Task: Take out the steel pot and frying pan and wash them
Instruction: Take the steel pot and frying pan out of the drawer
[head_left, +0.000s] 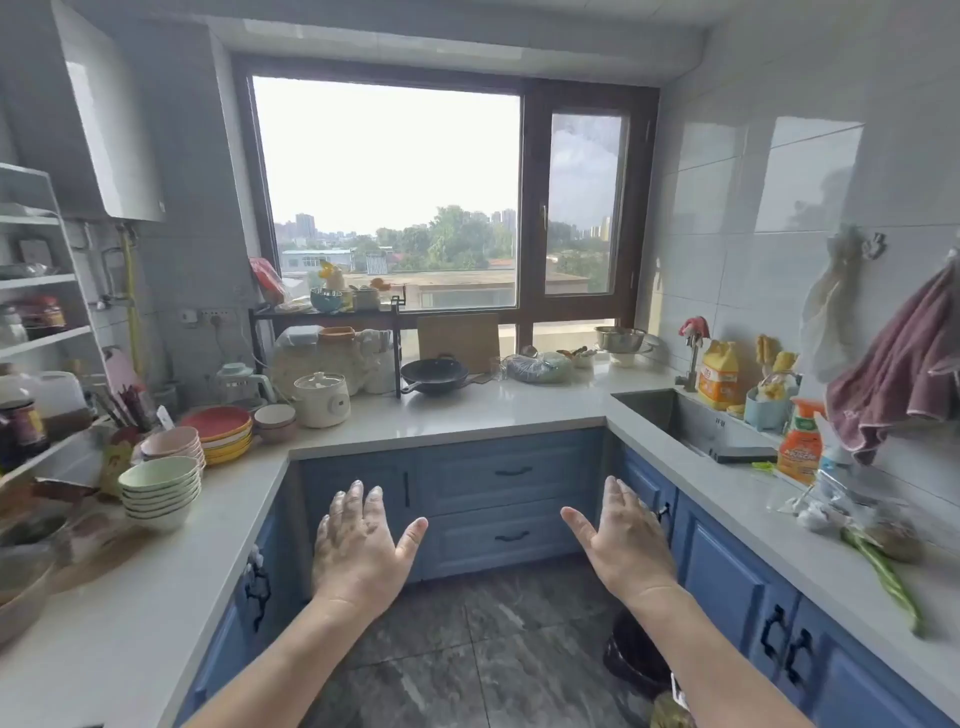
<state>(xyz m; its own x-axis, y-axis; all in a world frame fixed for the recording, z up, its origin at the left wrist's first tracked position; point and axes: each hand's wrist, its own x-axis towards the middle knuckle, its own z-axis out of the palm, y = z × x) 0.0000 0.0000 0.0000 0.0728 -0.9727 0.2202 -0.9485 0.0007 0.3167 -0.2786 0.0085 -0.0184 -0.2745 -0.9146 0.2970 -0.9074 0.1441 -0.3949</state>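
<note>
My one view comes from a wide head camera, facing forward and down. It looks along the U-shaped surface (467, 410) toward the window (387, 192).

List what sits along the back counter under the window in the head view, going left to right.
White lidded ceramic cooker → black frying pan → wooden cutting board leaning on the window ledge → steel mixing bowl → yellow detergent bottle.

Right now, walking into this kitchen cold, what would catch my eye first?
Probably the two bare hands held out open in front, the left hand and right hand, holding nothing above the dark floor. Behind them a big window fills the far wall, with a black frying pan on the white counter below it. Stacked bowls crowd the left counter, and the sink sits to the right.
</note>
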